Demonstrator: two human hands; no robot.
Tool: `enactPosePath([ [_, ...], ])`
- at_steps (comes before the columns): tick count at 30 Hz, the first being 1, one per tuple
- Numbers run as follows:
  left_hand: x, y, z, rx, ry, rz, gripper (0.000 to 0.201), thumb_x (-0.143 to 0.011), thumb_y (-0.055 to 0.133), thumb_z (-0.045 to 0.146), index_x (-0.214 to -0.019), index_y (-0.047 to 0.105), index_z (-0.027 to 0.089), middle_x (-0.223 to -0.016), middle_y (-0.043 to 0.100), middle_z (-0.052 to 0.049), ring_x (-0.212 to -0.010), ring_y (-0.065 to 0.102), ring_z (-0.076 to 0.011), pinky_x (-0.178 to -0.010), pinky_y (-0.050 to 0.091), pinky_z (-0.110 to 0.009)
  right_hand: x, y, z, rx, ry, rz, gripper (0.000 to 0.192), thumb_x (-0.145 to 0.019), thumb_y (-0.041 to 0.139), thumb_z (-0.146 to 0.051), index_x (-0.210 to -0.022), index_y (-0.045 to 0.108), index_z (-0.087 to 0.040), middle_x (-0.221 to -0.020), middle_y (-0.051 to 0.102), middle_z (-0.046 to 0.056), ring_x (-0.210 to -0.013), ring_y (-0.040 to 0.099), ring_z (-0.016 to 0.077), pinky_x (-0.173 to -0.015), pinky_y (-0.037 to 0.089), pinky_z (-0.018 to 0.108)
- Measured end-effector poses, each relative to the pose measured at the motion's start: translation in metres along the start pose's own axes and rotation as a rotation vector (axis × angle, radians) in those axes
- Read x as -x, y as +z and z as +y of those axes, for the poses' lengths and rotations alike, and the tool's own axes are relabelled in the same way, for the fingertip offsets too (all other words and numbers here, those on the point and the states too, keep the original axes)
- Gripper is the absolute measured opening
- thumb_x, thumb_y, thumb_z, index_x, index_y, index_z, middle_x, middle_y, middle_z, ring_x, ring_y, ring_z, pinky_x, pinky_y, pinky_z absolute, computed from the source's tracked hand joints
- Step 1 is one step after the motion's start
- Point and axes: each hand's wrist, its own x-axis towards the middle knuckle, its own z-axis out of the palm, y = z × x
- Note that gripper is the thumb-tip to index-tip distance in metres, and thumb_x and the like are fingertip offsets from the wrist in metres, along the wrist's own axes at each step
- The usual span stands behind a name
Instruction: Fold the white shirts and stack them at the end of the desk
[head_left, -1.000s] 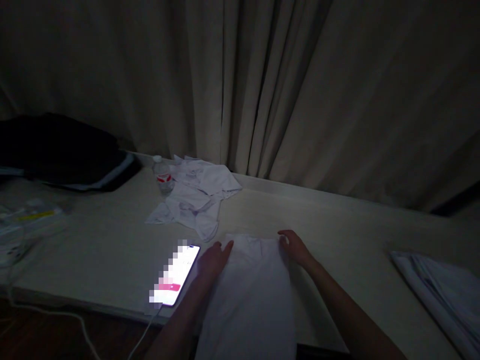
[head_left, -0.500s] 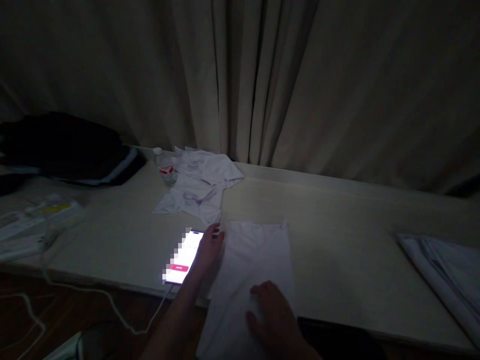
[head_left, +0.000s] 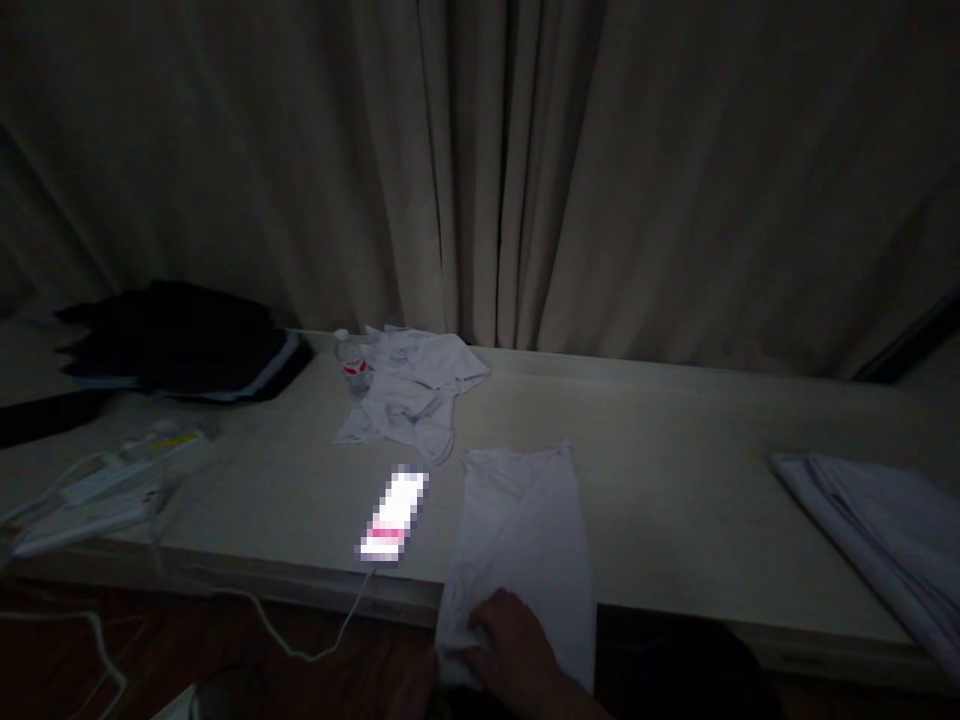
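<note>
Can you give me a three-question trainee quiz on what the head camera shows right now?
1. True or false: the lit phone lies to the left of the folded white garment on the table.
2. What stands beside the crumpled white cloth near the curtain? A) a mug B) a plastic bottle C) a lamp
3. Fill in: the one hand in view rests on the garment's ____ edge.

Key
1. True.
2. B.
3. Near (the end hanging over the table's front); which hand it is cannot be told.
</note>
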Motion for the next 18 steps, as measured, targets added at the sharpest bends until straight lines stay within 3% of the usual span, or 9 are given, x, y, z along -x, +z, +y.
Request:
enactPosePath([
  [4,-0.002,0.017,0.004,0.195,-0.001,-0.065,0.056,-0.051,0.069,0.062,-0.083,0.065,0.016,-0.088,0.071,-0.012,-0.086,0.067,-0.0290,-0.072,0.056,-0.037,-0.012,-0.028,-0.006,-0.152,0.089,0.146,0.016,-0.079,0.049,-0.022,-0.083,0.064,-0.019,-0.080,0.065,0.002,-0.076,0.058,0.0167,-0.071,0.041,0.027],
  [7,0.002,0.020,0.013,0.280,-0.095,-0.043,0.057,-0.049,0.072,0.055,-0.088,0.062,0.014,-0.089,0.069,-0.013,-0.085,0.066,-0.0300,-0.064,0.056,-0.036,-0.006,-0.081,0.006,-0.278,0.183,0.394,0.026,-0.081,0.046,-0.038,-0.072,0.060,-0.018,-0.063,0.058,0.000,-0.061,0.052,0.0153,-0.057,0.038,0.025],
  [10,0.005,0.020,0.019,0.312,-0.144,-0.028,0.059,-0.051,0.070,0.049,-0.097,0.059,0.013,-0.099,0.067,-0.014,-0.092,0.065,-0.0315,-0.062,0.057,-0.037,0.030,-0.137,0.048,-0.446,0.296,0.683,0.036,-0.075,0.052,-0.052,-0.076,0.061,-0.017,-0.067,0.061,0.001,-0.067,0.055,0.0185,-0.061,0.043,0.028],
  [12,0.004,0.020,0.017,0.293,-0.125,-0.046,0.054,-0.058,0.065,0.047,-0.100,0.058,0.014,-0.104,0.066,-0.015,-0.095,0.065,-0.0302,-0.066,0.058,-0.037,0.070,-0.159,0.086,-0.530,0.451,0.804,0.040,-0.069,0.059,-0.054,-0.086,0.063,-0.017,-0.076,0.066,0.003,-0.076,0.059,0.0222,-0.067,0.047,0.031],
  [15,-0.001,0.020,0.008,0.166,-0.036,-0.047,0.044,-0.066,0.057,0.048,-0.095,0.060,0.016,-0.104,0.067,-0.014,-0.095,0.066,-0.0292,-0.072,0.059,-0.039,0.130,-0.164,0.141,-0.751,0.716,0.883,0.043,-0.064,0.062,-0.054,-0.089,0.062,-0.020,-0.082,0.068,0.004,-0.083,0.063,0.0263,-0.069,0.052,0.035],
  [18,-0.006,0.016,0.002,0.056,0.042,-0.046,0.040,-0.060,0.062,0.051,-0.085,0.064,0.020,-0.098,0.070,-0.012,-0.097,0.065,-0.0325,-0.076,0.058,-0.045,0.167,-0.159,0.179,-0.874,0.799,0.874,0.042,-0.056,0.067,-0.052,-0.084,0.061,-0.022,-0.087,0.068,0.005,-0.083,0.065,0.0276,-0.068,0.055,0.037],
])
